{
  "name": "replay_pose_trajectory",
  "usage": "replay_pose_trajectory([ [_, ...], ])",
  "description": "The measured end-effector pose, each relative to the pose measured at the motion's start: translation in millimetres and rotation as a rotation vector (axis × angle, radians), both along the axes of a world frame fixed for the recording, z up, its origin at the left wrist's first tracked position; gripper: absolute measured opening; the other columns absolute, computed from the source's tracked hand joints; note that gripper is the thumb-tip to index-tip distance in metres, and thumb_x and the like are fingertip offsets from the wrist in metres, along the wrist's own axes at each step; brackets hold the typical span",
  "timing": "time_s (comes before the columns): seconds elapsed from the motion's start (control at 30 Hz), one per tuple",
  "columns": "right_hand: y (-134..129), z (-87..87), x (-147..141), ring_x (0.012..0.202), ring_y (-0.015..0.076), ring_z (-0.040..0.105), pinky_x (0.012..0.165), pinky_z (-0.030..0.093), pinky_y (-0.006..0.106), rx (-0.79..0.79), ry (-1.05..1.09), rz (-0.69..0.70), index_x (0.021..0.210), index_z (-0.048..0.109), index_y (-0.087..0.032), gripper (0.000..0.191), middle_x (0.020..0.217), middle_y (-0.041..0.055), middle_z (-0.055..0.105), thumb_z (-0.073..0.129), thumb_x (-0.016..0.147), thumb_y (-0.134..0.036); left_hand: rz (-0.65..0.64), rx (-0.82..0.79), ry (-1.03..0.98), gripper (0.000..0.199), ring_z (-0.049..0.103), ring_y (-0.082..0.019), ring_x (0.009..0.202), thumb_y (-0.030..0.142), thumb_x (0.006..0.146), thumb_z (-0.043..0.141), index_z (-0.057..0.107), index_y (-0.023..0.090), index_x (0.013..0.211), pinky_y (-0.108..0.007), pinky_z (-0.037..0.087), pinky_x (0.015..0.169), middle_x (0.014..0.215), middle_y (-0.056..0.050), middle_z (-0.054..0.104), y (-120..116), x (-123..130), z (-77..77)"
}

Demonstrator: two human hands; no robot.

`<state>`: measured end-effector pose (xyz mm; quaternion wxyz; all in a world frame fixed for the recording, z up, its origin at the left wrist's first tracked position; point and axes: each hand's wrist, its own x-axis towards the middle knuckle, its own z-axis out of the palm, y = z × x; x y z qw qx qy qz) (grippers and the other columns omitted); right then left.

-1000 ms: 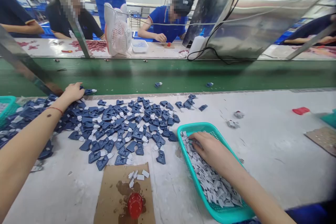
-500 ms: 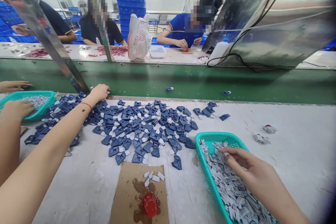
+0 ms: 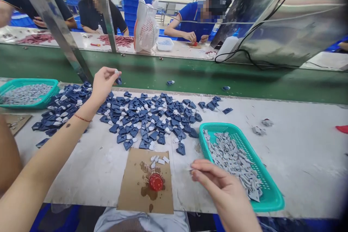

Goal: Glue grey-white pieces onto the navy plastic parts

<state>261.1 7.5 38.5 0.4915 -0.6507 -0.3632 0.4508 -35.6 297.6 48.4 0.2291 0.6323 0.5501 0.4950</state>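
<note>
My left hand [image 3: 102,84], with a thin red bracelet at the wrist, pinches a dark blue plastic piece [image 3: 119,80] with a white tab, raised by the green belt's near edge. Below it spreads a heap of similar blue pieces [image 3: 152,116]. My right hand [image 3: 217,185] holds a small light grey piece [image 3: 188,168] between thumb and fingertips, left of a teal basket [image 3: 272,181] of grey pieces. Between my hands lies a cardboard sheet [image 3: 127,188] with wet stains, a red cap-like dish [image 3: 156,182] and several small white-grey pieces [image 3: 160,160].
A green belt [image 3: 195,83] crosses behind the white table, carrying a few blue pieces. Another teal basket [image 3: 51,96] stands at left, near a neighbour's arm [image 3: 8,152]. Metal posts [image 3: 58,25] rise at left. Across the belt, co-workers sit near a white bottle [image 3: 227,48].
My left hand has lifted off the heap with a blue piece. My right hand has left the basket and moved left with a grey piece. The view has tilted down; the neighbour's hands have left view.
</note>
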Motion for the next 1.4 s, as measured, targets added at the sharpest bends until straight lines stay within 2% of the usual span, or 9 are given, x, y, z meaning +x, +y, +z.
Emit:
replay_pose_trajectory([
  [0.13, -6.8, -20.4, -33.6, 0.063, 0.0149, 0.066, 0.065, 0.054, 0.024, -0.132, 0.185, 0.114, 0.079, 0.082, -0.021, 0.023, 0.069, 0.0035, 0.076, 0.086, 0.068, -0.041, -0.17, -0.379, -0.687, 0.017, 0.066, -0.011, 0.072, 0.019, 0.077, 0.073, 0.062, 0.016, 0.089, -0.021, 0.055, 0.064, 0.09, -0.004, 0.073, -74.1, 15.4, 0.7],
  [0.23, -9.8, -33.9, -46.2, 0.064, 0.0156, 0.066, 0.065, 0.053, 0.025, -0.172, 0.23, 0.136, 0.08, 0.081, -0.018, 0.029, 0.068, 0.0047, 0.077, 0.087, 0.067, -0.044, -0.227, -0.557, -0.771, 0.022, 0.065, -0.01, 0.065, 0.019, 0.07, 0.08, 0.068, 0.013, 0.088, -0.021, 0.056, 0.061, 0.086, -0.004, 0.072, -128.3, 21.0, -9.9],
  [0.37, -12.7, -46.6, -49.8, 0.06, 0.0163, 0.066, 0.062, 0.054, 0.026, -0.181, 0.242, 0.137, 0.077, 0.079, -0.017, 0.035, 0.064, 0.0048, 0.075, 0.088, 0.063, -0.047, -0.266, -0.699, -0.856, 0.029, 0.068, -0.012, 0.072, 0.025, 0.065, 0.087, 0.072, 0.012, 0.086, -0.02, 0.059, 0.064, 0.086, -0.005, 0.073, -190.3, 25.7, -29.1],
  [0.53, -12.8, -49.9, -50.9, 0.057, 0.0157, 0.065, 0.06, 0.054, 0.026, -0.198, 0.201, 0.156, 0.074, 0.078, -0.016, 0.036, 0.061, 0.0049, 0.074, 0.088, 0.062, -0.049, -0.189, -0.874, -1.083, 0.042, 0.071, -0.014, 0.079, 0.031, 0.057, 0.094, 0.068, 0.016, 0.087, -0.025, 0.062, 0.07, 0.089, -0.003, 0.075, -243.1, 30.4, -43.3],
  [0.7, -11.2, -45.8, -54.5, 0.055, 0.0155, 0.063, 0.059, 0.054, 0.027, -0.2, 0.185, 0.132, 0.072, 0.077, -0.016, 0.037, 0.059, 0.0039, 0.072, 0.089, 0.06, -0.049, -0.122, -0.861, -1.087, 0.044, 0.071, -0.011, 0.071, 0.033, 0.061, 0.092, 0.062, 0.017, 0.088, -0.022, 0.061, 0.067, 0.094, -0.003, 0.077, -266.1, 34.0, -50.9],
  [0.97, -13.9, -38.9, -55.9, 0.057, 0.0142, 0.062, 0.06, 0.052, 0.025, -0.197, 0.181, 0.102, 0.072, 0.077, -0.016, 0.035, 0.061, 0.0039, 0.073, 0.089, 0.06, -0.047, -0.233, -0.775, -0.942, 0.034, 0.074, -0.016, 0.086, 0.029, 0.071, 0.086, 0.064, 0.017, 0.094, -0.023, 0.058, 0.079, 0.098, -0.007, 0.078, -279.4, 42.6, -56.1],
  [1.1, -14.0, -24.5, -55.1, 0.057, 0.0145, 0.061, 0.059, 0.051, 0.025, -0.2, 0.207, 0.104, 0.07, 0.077, -0.016, 0.035, 0.06, 0.0035, 0.071, 0.091, 0.057, -0.046, -0.238, -0.667, -0.806, 0.022, 0.075, -0.019, 0.088, 0.023, 0.076, 0.08, 0.067, 0.018, 0.093, -0.026, 0.059, 0.079, 0.102, -0.008, 0.079, -287.9, 45.8, -54.5],
  [1.23, -13.6, -6.1, -61.0, 0.057, 0.0133, 0.06, 0.06, 0.051, 0.025, -0.168, 0.29, 0.112, 0.07, 0.077, -0.017, 0.027, 0.063, 0.0027, 0.072, 0.09, 0.062, -0.04, -0.185, -0.516, -0.633, 0.031, 0.073, -0.022, 0.102, 0.02, 0.081, 0.075, 0.065, 0.023, 0.11, -0.03, 0.059, 0.087, 0.104, -0.006, 0.079, -297.4, 50.3, -53.5],
  [1.4, -13.0, 4.3, -76.7, 0.057, 0.0132, 0.062, 0.06, 0.052, 0.024, -0.129, 0.303, 0.099, 0.07, 0.077, -0.018, 0.024, 0.065, 0.0031, 0.074, 0.09, 0.063, -0.037, -0.175, -0.373, -0.454, 0.029, 0.074, -0.023, 0.102, 0.022, 0.085, 0.071, 0.065, 0.026, 0.114, -0.034, 0.058, 0.093, 0.106, -0.005, 0.079, -304.2, 54.2, -56.4],
])
